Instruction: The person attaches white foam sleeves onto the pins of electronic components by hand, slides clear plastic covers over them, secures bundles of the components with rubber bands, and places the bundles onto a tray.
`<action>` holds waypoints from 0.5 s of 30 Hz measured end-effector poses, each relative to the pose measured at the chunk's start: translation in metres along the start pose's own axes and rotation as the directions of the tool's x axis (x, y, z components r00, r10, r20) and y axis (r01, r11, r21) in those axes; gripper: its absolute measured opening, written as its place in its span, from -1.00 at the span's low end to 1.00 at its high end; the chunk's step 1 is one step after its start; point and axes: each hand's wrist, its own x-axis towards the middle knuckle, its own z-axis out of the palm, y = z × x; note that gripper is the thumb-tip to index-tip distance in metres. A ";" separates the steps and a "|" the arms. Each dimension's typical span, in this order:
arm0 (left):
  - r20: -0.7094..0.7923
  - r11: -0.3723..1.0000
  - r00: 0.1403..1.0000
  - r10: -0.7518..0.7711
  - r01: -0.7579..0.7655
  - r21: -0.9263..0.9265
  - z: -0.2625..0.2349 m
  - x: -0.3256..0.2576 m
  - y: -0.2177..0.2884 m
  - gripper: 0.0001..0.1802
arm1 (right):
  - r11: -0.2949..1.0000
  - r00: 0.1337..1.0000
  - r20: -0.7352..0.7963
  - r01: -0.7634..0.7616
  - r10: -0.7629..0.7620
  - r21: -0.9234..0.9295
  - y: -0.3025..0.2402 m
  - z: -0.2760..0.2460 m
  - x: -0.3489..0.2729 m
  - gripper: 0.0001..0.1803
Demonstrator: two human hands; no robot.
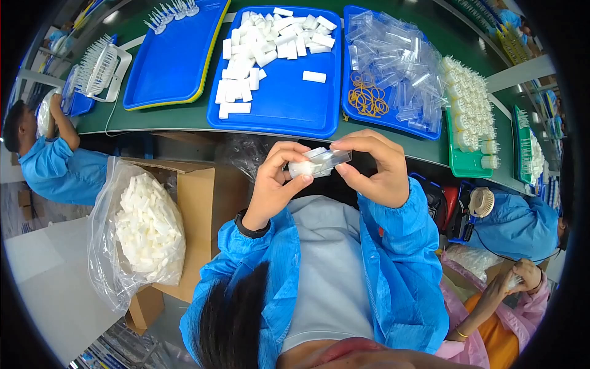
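Close in front of my chest, my left hand (270,184) pinches a white plastic part with a rounded end (299,169). My right hand (382,166) grips a clear plastic sleeve (339,158) between thumb and fingers. The sleeve's other end meets or overlaps the white part; how far one is inside the other I cannot tell. Beyond my hands, a blue tray (279,111) carries a heap of small white rectangular blocks (270,40). To its right, a second blue tray (433,130) holds loose clear sleeves (390,52) and yellow-brown rubber bands (369,101).
At right, a green tray (465,169) bears white round parts (470,104). A mostly bare blue tray (166,67) lies left. Below the bench, an open cardboard box (200,215) stands beside a clear bag of white pieces (150,224). Co-workers sit at both sides.
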 end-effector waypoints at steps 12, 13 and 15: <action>-0.014 0.999 0.999 -0.031 0.031 0.013 0.002 0.001 0.001 -0.75 | 0.998 0.989 0.146 -0.027 0.036 -0.060 -0.007 -0.011 0.009 -0.66; -0.022 1.000 1.000 -0.016 0.016 0.005 0.001 0.000 0.000 -0.75 | 0.998 0.987 0.149 -0.063 0.066 -0.023 -0.004 -0.011 0.008 -0.68; -0.033 1.000 0.999 -0.001 0.001 -0.002 0.001 0.000 -0.001 -0.76 | 0.995 0.983 0.157 -0.100 0.097 0.015 0.005 -0.009 0.002 -0.70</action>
